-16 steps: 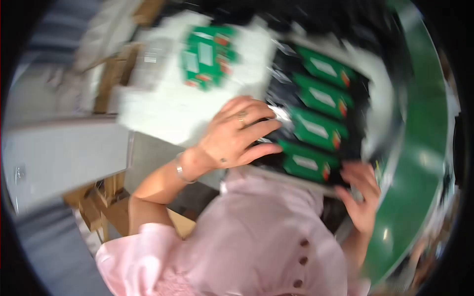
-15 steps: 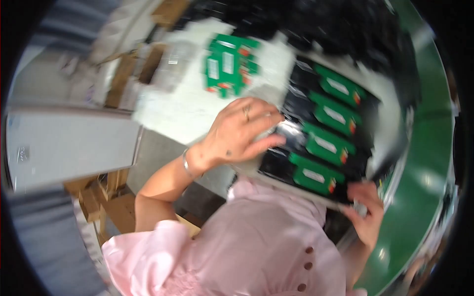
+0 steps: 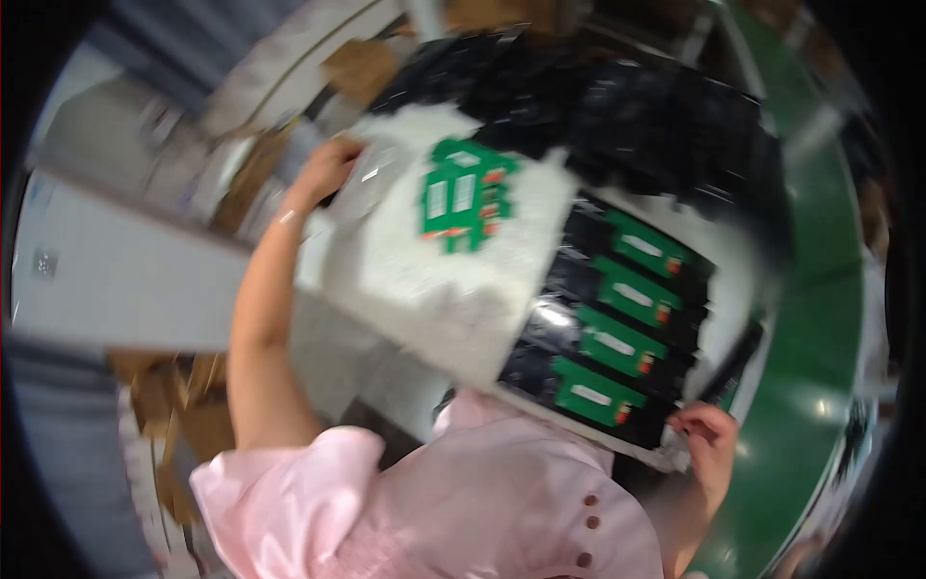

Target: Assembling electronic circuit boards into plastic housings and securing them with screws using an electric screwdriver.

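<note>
Left hand (image 3: 333, 168) moved to clear plastic (image 3: 374, 183); green cards (image 3: 596, 338) near right hand (image 3: 710, 436); grips unclear.

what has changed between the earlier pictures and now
The left hand has moved from the black bags, forward and left to the clear plastic; its grip is unclear. The right hand stays by the bags' near right corner; the four green cards and green pile look unmoved.

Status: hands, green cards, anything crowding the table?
Left hand at clear plastic bag, right hand by near right corner of table, grips unclear. Four green cards on black packages, green pile to left. Black bags heaped along far side.
</note>
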Demonstrator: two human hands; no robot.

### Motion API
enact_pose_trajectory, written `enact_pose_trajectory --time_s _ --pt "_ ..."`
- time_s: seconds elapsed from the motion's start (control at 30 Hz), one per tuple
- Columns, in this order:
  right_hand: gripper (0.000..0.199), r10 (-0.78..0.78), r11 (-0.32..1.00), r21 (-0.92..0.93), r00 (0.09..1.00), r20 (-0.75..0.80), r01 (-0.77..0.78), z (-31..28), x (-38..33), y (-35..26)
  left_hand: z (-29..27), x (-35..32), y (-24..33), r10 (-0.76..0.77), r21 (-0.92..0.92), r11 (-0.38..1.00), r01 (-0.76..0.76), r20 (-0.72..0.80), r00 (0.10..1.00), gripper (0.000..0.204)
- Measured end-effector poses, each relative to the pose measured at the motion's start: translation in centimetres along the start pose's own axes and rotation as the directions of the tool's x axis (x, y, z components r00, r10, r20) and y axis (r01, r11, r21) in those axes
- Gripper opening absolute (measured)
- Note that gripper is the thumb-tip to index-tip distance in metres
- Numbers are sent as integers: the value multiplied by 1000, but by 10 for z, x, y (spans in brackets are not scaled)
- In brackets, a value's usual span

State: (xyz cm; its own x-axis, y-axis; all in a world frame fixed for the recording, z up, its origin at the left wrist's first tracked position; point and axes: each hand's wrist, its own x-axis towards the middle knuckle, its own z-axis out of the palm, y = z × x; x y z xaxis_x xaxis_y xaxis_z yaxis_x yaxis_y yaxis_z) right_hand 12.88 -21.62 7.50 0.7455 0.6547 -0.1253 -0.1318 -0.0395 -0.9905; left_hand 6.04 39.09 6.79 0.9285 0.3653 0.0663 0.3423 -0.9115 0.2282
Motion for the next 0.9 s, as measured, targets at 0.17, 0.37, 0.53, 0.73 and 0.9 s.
enact_pose_trajectory --time_s 0.17,0.37,0.53,0.73,0.9 --pt "34 -6 999 35 993 115 2 -5 25 3 9 -16 -24 -119 -119 988 101 -153 981 22" --pt "88 -183 840 450 940 -288 301 -30 11 -22 -25 -7 53 -465 -195 860 472 84 881 39" --pt "90 -470 530 395 647 -600 751 -61 -29 -49 8 23 67 -359 -280 885 373 101 928 39" --pt "83 -469 412 370 542 -697 833 -69 -37 -58 26 54 62 -258 -374 890 263 63 964 39" --pt "80 -539 394 339 514 -667 854 -63 -29 -75 36 82 74 -150 -452 881 141 17 989 39"
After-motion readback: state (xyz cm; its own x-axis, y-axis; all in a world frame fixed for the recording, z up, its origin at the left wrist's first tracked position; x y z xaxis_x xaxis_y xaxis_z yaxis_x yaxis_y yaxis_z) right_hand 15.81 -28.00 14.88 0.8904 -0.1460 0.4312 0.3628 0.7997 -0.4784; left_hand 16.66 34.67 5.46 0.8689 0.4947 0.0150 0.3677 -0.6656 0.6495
